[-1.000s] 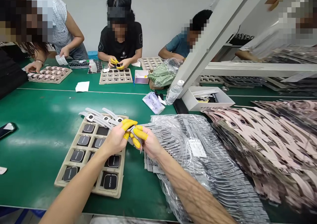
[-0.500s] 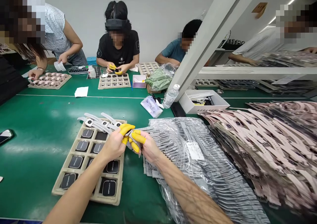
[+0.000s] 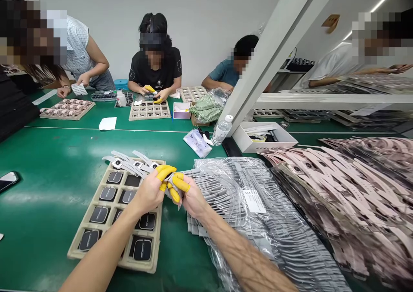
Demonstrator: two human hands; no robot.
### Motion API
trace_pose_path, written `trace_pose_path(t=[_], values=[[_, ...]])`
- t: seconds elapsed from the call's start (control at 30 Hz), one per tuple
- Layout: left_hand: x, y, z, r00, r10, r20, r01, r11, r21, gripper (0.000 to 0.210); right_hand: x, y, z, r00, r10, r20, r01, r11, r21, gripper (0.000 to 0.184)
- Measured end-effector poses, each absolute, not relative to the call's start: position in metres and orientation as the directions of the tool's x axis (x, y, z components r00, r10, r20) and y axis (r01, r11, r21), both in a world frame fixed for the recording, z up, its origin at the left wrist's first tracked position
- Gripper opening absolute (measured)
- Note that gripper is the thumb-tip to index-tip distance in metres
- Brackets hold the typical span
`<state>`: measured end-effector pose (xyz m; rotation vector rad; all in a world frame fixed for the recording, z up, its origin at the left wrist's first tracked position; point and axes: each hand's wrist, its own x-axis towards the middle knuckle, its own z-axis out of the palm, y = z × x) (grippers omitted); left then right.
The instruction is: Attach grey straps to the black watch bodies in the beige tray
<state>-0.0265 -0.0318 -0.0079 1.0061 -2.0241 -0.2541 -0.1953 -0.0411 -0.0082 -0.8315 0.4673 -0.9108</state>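
Observation:
My left hand [image 3: 151,194] and my right hand [image 3: 194,196], both with yellow finger cots, are closed together around a grey watch strap [image 3: 169,179]. The fingers cover most of it, so I cannot tell whether a watch case is attached. Below and left of them lies a beige compartment tray [image 3: 142,265] with square, dark-faced watch cases [image 3: 108,193] in its cells. Across the tray's far end rest several watches with grey straps [image 3: 138,166]. Just right of my right hand, grey straps in clear plastic [image 3: 219,193] lie in a thick layer.
Pink-strapped watches [image 3: 335,184] are heaped at the right. Behind the grey straps stand a white box [image 3: 248,143], a water bottle [image 3: 222,130] and a tissue pack [image 3: 197,142]. A phone [image 3: 9,180] lies far left. Co-workers sit or lean across the green table [image 3: 48,167].
The whole view has shifted slightly downward in the picture. My hands keep their grip on the strap with small finger movements. Across the table, the left co-worker's hand has drawn back from the pink watches.

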Motion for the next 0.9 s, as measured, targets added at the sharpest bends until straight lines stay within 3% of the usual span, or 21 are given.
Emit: trace_pose_path(t=[0.2,0.47,0.7,0.9], values=[[-0.027,-0.032,-0.01,-0.321,-0.737,0.594,-0.576,0.65,0.496,0.053,-0.196,-0.042,-0.006,0.564,-0.823,-0.066,0.519,0.416,-0.746,0.048],[-0.016,-0.027,-0.001,-0.419,-0.814,0.403,-0.582,0.581,0.569,0.048,-0.206,-0.05,0.003,0.588,-0.78,-0.216,0.383,0.503,-0.775,0.051],[-0.022,-0.029,0.008,-0.498,-0.825,0.266,-0.69,0.563,0.455,0.032,-0.218,-0.058,0.002,0.647,-0.678,-0.348,0.182,0.581,-0.794,0.055],[-0.016,-0.03,0.003,-0.414,-0.872,0.262,-0.553,0.47,0.688,0.038,-0.211,-0.052,0.007,0.615,-0.745,-0.259,0.249,0.495,-0.833,0.056]])
